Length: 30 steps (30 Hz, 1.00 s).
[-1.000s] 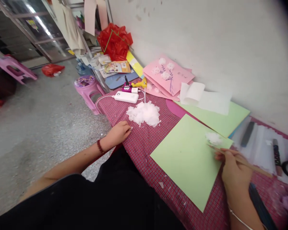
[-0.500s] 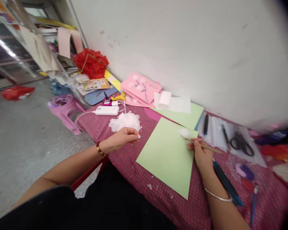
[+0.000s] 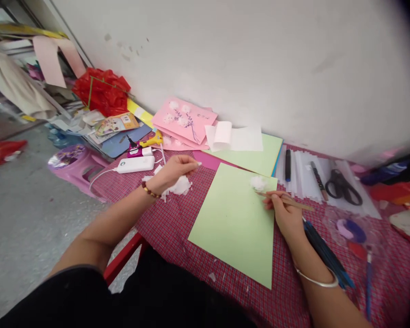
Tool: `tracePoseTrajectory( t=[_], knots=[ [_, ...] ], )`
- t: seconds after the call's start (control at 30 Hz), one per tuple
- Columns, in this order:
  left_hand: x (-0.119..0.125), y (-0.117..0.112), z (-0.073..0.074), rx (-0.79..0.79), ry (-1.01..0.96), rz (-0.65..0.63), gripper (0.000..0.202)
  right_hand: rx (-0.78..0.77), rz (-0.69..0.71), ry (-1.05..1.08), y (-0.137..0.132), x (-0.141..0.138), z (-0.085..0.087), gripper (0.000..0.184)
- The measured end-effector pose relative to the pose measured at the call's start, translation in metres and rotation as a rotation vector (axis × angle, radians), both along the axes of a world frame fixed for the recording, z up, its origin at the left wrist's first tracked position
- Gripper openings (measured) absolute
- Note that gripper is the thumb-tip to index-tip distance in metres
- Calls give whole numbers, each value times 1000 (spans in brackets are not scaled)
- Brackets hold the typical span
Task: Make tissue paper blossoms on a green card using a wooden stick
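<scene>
My left hand (image 3: 181, 168) is closed in a pinch on a small white scrap of paper (image 3: 200, 164). It hovers over a pile of white paper scraps (image 3: 179, 187), partly covering it. My right hand (image 3: 285, 212) grips a slim tan stick (image 3: 297, 203), perhaps a pencil or brush, whose tip points left. Beside that tip a fluffy white tuft (image 3: 258, 183) lies near the top right of a light green sheet (image 3: 234, 223). The right fingers rest at the sheet's right edge.
Pink cards with white flowers (image 3: 182, 118) lean at the wall. Nearby are a yellow glue gun (image 3: 152, 138), a white power bank (image 3: 135, 164) and a white paper roll (image 3: 222, 134). Black scissors (image 3: 343, 187) and pens lie right, with a blue brush (image 3: 368, 282). A pink stool (image 3: 71, 171) stands left.
The view has swung a little to the right. My left hand has lifted up and away from me with the scrap. The right hand stays by the white tuft.
</scene>
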<state>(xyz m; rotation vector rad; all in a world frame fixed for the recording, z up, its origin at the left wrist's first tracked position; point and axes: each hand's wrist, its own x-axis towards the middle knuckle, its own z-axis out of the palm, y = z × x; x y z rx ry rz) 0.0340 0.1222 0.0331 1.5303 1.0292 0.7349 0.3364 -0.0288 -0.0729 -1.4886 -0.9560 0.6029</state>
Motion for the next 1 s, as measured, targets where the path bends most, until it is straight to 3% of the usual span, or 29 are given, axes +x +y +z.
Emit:
tracePoseTrajectory(
  t=[0.13,0.27,0.43,0.53,0.8,1.0],
  knots=[
    [-19,64,17,191,50,209,22,-25,13,-35,1,2,2,27],
    [-58,119,25,341,258,408,20,-43,5,-54,1,2,1,27],
    [-102,144,20,398,446,489,21,-53,-23,-32,0,0,2,27],
    [-106,146,10,365,472,473,22,-77,-36,-50,-1,0,4,26],
    [-77,167,-17,414,593,266,18,-112,-7,-57,-5,3,2,27],
    [-71,146,-25,378,800,-26,29,-126,-7,-55,-5,4,2,22]
  ],
)
